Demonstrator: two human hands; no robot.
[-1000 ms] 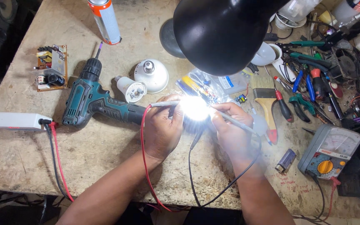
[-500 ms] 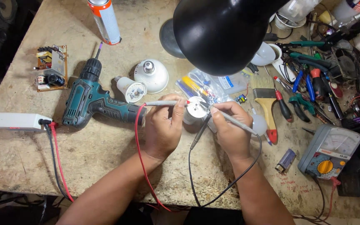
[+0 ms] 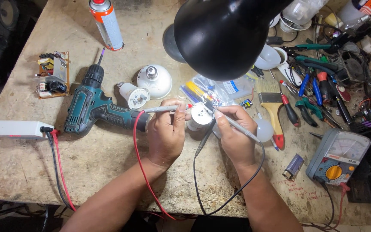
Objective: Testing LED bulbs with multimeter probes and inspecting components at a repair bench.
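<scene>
A small white bulb base (image 3: 200, 116) sits in the middle of the table (image 3: 108, 163), between the two hands. Its round flat face looks up at us, and its body leans down toward 7 o'clock. The left hand (image 3: 166, 135) is at 9 o'clock from it, fingers curled shut, pinching a grey probe (image 3: 164, 108) with a red tip. That probe lies flat, running from 9 to 3 o'clock, and its tip touches the bulb base. A red wire (image 3: 140, 163) hangs from it toward 6 o'clock. The right hand (image 3: 235, 137) is at 4 o'clock from the bulb base, fingers pinched on a second probe (image 3: 237, 126), which slants from 4 to 10 o'clock with its tip on the round face. A black wire (image 3: 254, 172) loops down from it.

At 9 o'clock lies a green drill (image 3: 93, 107), with two more white bulb parts (image 3: 149, 83) just beside it. A black lamp (image 3: 224, 34) hangs at 12 o'clock. At 3 o'clock are a paint brush (image 3: 273, 107) and many pliers (image 3: 310, 99). A meter (image 3: 338, 157) and a small battery (image 3: 293, 166) lie at 4 o'clock.
</scene>
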